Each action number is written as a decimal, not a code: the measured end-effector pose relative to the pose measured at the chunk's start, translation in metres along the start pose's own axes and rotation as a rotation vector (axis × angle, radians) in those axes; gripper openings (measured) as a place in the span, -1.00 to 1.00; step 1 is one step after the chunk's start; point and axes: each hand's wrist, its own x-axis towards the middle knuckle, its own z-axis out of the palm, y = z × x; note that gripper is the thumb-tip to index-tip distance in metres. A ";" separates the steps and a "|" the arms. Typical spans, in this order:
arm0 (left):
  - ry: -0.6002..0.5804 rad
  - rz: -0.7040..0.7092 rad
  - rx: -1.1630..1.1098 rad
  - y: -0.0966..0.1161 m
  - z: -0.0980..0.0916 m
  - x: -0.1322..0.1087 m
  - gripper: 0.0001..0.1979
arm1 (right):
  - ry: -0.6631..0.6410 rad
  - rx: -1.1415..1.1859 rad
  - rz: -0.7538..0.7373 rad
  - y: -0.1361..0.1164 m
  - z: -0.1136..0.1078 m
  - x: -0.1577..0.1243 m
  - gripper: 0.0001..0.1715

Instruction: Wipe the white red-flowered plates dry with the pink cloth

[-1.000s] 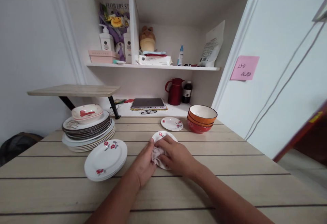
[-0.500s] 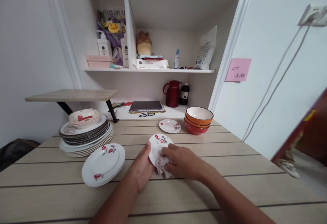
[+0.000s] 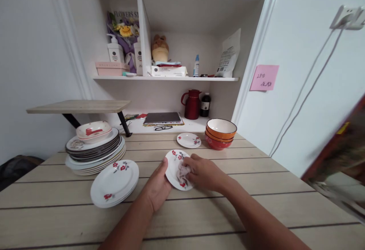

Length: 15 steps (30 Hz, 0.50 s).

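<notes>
My left hand [image 3: 159, 185] grips the left rim of a small white plate [image 3: 172, 170] with red flowers, thumb on top and fingers underneath. A crumpled pale cloth [image 3: 183, 173] is bunched in my right hand [image 3: 203, 172], pressed on the plate's face. Left of my hands lies a short stack of larger white flowered plates [image 3: 114, 183]. Another small flowered plate [image 3: 188, 140] rests on the table beyond the one I hold.
Stacked orange and red bowls [image 3: 221, 133] stand at the back right. At the left, a tall pile of plates [image 3: 94, 151] carries a patterned bowl [image 3: 94, 130], near a small raised stand [image 3: 80, 106]. Behind are glasses [image 3: 163, 127], a laptop [image 3: 162, 117] and a red jug [image 3: 192, 105].
My right hand and the cloth have shifted up and slightly right across the plate, uncovering its lower edge and a red flower there. My left hand keeps its hold.
</notes>
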 end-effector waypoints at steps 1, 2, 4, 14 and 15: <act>-0.002 -0.009 0.001 0.000 0.000 -0.001 -0.53 | -0.029 -0.007 -0.042 -0.002 -0.002 -0.004 -0.62; -0.001 -0.018 0.005 0.000 -0.001 -0.001 -0.53 | -0.049 -0.012 -0.086 -0.005 -0.003 -0.007 -0.63; 0.011 -0.048 0.026 0.000 -0.001 -0.002 -0.52 | -0.057 -0.009 -0.166 -0.014 -0.002 -0.010 -0.62; 0.046 0.000 0.027 0.000 -0.002 0.002 -0.58 | 0.234 0.056 -0.025 -0.024 0.018 0.022 -0.58; 0.043 0.004 0.022 0.000 -0.001 0.002 -0.57 | 0.243 0.044 0.020 -0.020 0.017 0.023 -0.59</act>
